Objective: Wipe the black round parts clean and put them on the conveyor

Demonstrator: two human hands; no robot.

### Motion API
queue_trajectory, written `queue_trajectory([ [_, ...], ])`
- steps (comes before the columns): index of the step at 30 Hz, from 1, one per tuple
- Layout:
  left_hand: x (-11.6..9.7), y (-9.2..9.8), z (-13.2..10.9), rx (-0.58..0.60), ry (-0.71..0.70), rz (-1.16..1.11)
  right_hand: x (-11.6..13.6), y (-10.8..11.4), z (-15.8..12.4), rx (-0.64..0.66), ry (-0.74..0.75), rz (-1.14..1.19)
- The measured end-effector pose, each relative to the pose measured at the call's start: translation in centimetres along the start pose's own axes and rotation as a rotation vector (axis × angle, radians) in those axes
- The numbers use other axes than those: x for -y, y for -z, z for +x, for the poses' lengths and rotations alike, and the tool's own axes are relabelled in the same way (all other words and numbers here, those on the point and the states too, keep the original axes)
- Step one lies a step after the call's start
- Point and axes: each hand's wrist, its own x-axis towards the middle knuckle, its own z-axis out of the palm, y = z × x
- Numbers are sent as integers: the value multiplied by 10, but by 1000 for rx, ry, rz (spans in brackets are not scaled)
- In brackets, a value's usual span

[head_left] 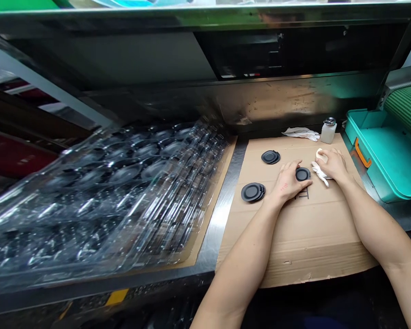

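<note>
L hand point(287, 181) curled round black disc point(302, 174); R hand point(333, 164) pinching white cloth point(320, 174), both ctr-right of frame; disc might skid if L grip's too light

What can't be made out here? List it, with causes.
Head view:
Black disc: underside faces away, in the left hand.
White cloth: partly hidden by the right hand.
Clear trays: details blurred, left side cut by picture edge.
Teal bin: right side cut by picture edge.
</note>
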Motion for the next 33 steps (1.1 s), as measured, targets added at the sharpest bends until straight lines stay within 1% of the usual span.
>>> queue_trajectory([
  [5, 3, 4, 5, -301, 66, 40, -2, -2, 1, 5, -6, 17],
  [6, 4, 5, 5, -339, 73, 43, -2, -2, 1, 11, -3, 20],
  [8, 4, 5, 5, -373, 73, 47, 0, 2, 1, 2, -7, 22],
  [11, 2, 4, 4, -367, 57, 48, 8, 14, -3, -70, 2, 1],
  [12, 1, 3, 3, -359, 51, 45, 12, 19, -6, -75, 22, -6],
  [13, 0, 3, 3, -349, 44, 39, 17, 24, -8, -48, 47, -11],
  [15, -1, 2, 2, -325, 21, 26, 25, 34, -12, 83, 84, -34],
  [17, 0, 2, 2, -310, -7, 21, 32, 41, -16, 222, 82, -89],
  [18, 0, 1, 2, -302, -20, 23, 34, 42, -17, 258, 74, -117],
  [20, 1, 0, 3, -282, -37, 28, 38, 41, -19, 264, 87, -128],
  [23, 3, -2, 4, -239, -47, 21, 42, 35, -19, 230, 178, -22],
  [25, 3, -4, 4, -206, -56, 10, 44, 29, -20, 239, 222, 29],
  [29, 3, -7, 4, -155, -69, 17, 46, 20, -22, 263, 244, 18],
  [33, 7, -10, 4, -139, -72, 25, 44, 15, -22, 238, 249, 17],
])
